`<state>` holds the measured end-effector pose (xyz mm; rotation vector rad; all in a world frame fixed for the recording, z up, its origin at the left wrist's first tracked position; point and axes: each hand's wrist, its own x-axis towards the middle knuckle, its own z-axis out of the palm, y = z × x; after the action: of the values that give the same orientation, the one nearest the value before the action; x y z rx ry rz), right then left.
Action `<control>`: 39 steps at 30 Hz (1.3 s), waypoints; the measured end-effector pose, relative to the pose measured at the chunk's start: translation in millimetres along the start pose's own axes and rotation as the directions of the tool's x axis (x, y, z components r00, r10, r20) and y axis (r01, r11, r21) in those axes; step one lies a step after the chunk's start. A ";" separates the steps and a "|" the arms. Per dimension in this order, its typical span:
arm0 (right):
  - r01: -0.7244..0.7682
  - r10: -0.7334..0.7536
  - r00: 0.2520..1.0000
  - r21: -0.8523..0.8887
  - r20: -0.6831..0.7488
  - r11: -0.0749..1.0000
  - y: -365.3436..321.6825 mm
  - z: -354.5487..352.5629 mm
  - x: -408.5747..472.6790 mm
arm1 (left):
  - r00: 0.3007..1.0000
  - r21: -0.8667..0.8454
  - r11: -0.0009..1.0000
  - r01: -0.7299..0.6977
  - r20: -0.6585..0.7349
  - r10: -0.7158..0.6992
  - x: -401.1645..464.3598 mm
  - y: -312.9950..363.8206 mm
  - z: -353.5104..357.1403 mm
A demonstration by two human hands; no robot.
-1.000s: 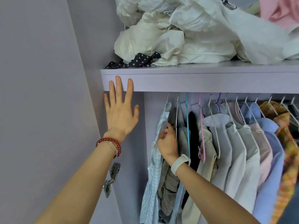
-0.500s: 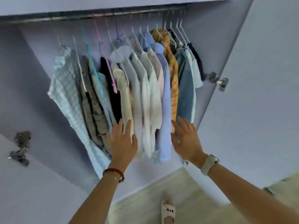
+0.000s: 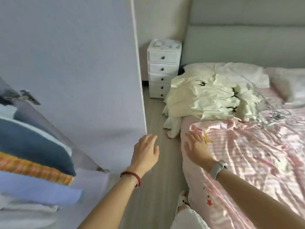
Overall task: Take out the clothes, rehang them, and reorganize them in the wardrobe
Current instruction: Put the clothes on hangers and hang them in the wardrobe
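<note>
hands: left (image 3: 146, 151) and right (image 3: 197, 147) both spread, holding nothing
pile (image 3: 212, 100): dumped far on bed (image 3: 257, 156), probably waiting for hangers (image 3: 270, 114)
shirts (image 3: 33, 146): hung near left

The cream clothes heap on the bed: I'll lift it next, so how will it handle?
The cream clothes heap looks crumpled and soft, so probably floppy and apt to sag. One end already droops off the bed, so pieces may slip loose.
</note>
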<state>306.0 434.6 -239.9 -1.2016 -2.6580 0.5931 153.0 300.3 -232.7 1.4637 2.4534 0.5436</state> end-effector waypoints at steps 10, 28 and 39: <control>-0.442 0.460 0.883 0.161 -0.093 0.882 219.7 -85.0 81.7 | 0.940 0.024 0.967 -0.255 0.239 0.242 226.8 177.5 93.0; -0.809 0.895 0.435 0.480 0.100 0.340 472.1 -85.4 243.4 | 0.753 -0.025 0.910 -0.415 0.551 0.359 481.4 293.8 305.6; -0.798 0.944 0.117 0.596 0.307 -0.095 577.1 -19.2 342.3 | 0.627 0.083 0.895 -0.438 0.742 0.238 567.5 251.8 411.2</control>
<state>479.4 1041.2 -469.3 -2.4140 -0.7158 1.2807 241.2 988.9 -502.2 1.8102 1.6527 -0.2988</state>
